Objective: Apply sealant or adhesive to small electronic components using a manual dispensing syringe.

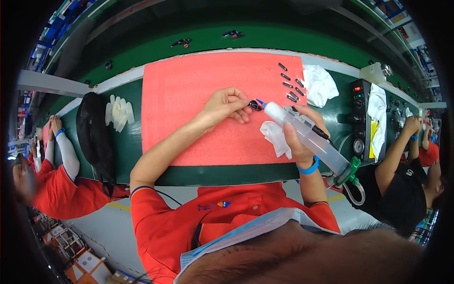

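Between the thumb and fingers of my left hand (228, 106) is a small black part (256, 105), held over the pink foam mat (189, 80). My right hand (302, 137) is wrapped round a glue dispensing syringe (326, 154), a clear barrel with a green cap and a hose at its rear. The syringe's fine purple tip (259, 102) points left and meets or nearly meets the black part; I cannot tell which. A crumpled white cloth (276, 137) lies on the mat beside my right hand. Several small black pieces (287, 84) lie at the mat's far right.
A second white cloth (319, 85) lies right of the mat, near a black dispenser box (360, 118) with a gauge. At left are pale finger cots (119, 112) and a black bag (94, 132). Beyond runs a green conveyor (208, 40) carrying small parts. Co-workers sit on both sides.
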Available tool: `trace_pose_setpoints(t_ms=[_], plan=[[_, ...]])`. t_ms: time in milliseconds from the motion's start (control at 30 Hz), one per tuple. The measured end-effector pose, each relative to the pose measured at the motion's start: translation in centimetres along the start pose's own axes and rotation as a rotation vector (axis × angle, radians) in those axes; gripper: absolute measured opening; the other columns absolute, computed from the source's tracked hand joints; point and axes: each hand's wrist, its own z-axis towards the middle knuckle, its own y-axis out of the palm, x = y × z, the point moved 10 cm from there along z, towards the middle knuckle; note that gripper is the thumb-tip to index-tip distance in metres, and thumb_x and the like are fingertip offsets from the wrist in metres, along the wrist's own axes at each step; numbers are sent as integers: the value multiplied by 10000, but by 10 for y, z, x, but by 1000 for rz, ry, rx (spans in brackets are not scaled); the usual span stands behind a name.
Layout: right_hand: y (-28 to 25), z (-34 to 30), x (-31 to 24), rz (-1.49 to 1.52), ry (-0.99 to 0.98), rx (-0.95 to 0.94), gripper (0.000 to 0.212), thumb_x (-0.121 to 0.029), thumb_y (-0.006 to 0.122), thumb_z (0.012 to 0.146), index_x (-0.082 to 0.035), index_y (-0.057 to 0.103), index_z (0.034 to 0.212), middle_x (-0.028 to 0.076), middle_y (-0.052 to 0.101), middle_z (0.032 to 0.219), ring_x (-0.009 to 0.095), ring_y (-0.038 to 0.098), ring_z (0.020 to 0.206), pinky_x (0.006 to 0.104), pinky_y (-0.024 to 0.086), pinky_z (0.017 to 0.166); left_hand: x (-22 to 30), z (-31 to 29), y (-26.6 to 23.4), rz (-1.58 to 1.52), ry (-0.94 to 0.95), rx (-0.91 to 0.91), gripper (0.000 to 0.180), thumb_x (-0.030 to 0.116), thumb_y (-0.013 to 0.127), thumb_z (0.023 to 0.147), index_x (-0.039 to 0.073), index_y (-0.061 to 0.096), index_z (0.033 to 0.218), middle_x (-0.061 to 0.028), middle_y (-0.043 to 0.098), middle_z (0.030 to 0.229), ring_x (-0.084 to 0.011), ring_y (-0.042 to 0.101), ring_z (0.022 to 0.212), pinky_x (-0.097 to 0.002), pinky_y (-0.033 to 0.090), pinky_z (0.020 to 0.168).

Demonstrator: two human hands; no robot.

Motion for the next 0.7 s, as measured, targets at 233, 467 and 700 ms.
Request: trace_pose_setpoints(t_ms=[233,467,700], plan=[[3,-14,10,65,9,18,328,-106,677,598,-6,550,884,119,605,763,196,613,659,262,486,591,2,-3,3,-18,117,22,120,84,459,832,-19,435,887,-135,580,756,-172,589,617,-248,489,556],[10,-15,10,18,18,-60,345,-135,672,625,15,533,902,125,597,794,178,588,688,246,454,630,3,-4,8,46,181,23,115,85,458,837,-16,437,890,-134,585,779,-166,592,654,-256,489,581],[14,-14,8,18,-21,-67,347,-124,682,611,2,538,901,123,605,778,194,606,664,252,472,607,5,-5,12,74,193,22,108,74,454,837,-21,438,886,-136,588,785,-162,592,661,-256,490,582]])
